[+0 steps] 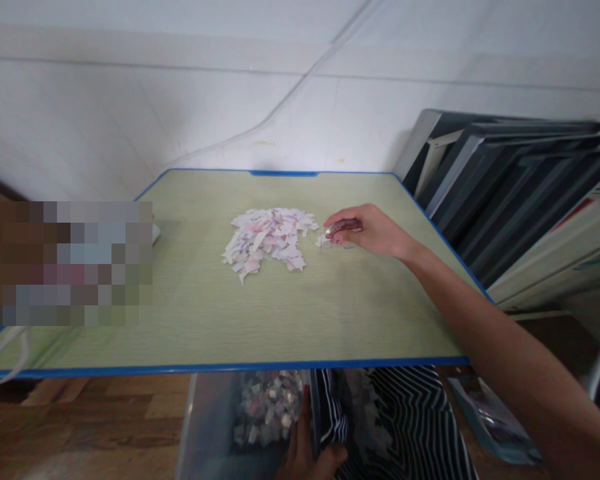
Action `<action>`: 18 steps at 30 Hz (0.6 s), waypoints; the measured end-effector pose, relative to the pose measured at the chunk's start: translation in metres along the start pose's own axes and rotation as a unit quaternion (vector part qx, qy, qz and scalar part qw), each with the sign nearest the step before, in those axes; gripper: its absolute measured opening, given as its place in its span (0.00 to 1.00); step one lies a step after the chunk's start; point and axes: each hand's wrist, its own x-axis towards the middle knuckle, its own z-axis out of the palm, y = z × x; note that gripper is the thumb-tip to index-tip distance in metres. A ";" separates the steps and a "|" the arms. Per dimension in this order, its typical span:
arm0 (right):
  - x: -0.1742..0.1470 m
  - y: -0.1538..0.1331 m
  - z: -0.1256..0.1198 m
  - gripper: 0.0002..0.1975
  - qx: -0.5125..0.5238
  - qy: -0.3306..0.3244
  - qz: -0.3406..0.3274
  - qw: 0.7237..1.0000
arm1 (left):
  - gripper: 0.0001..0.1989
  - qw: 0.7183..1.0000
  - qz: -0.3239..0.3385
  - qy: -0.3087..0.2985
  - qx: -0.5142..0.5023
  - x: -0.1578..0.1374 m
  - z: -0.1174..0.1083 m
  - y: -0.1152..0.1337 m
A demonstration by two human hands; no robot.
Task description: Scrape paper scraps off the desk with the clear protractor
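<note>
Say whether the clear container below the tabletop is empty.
Not empty: many small pale pieces show inside the container, beside the left hand.

We can't read any text, label, brand, number or sign. Paper scraps (273, 237): any print too small for us to make out. Pixelated patch (80, 263) at left: unreadable. Dark panels (510, 190), plastic packet (495, 423): nothing legible.

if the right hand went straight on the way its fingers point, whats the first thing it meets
Likely the few loose scraps just ahead of the right hand, then the heap of torn paper beyond; depth is unclear, so it might pass above them.
</note>
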 end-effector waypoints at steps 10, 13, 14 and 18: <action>-0.010 -0.016 0.017 0.10 -0.006 -0.123 -0.018 0.992 | 0.24 0.999 0.033 0.020 0.028 0.006 0.012 -0.013; -0.014 -0.021 0.029 0.10 0.018 -0.156 -0.021 0.987 | 0.19 0.998 0.033 0.031 0.037 0.004 0.014 -0.011; -0.016 -0.023 0.033 0.11 0.020 -0.164 -0.023 0.986 | 0.23 0.999 0.011 0.034 0.026 0.004 0.013 -0.009; -0.021 -0.028 0.047 0.11 0.019 -0.184 -0.034 0.982 | 0.20 0.999 0.011 0.015 0.041 0.003 0.007 -0.001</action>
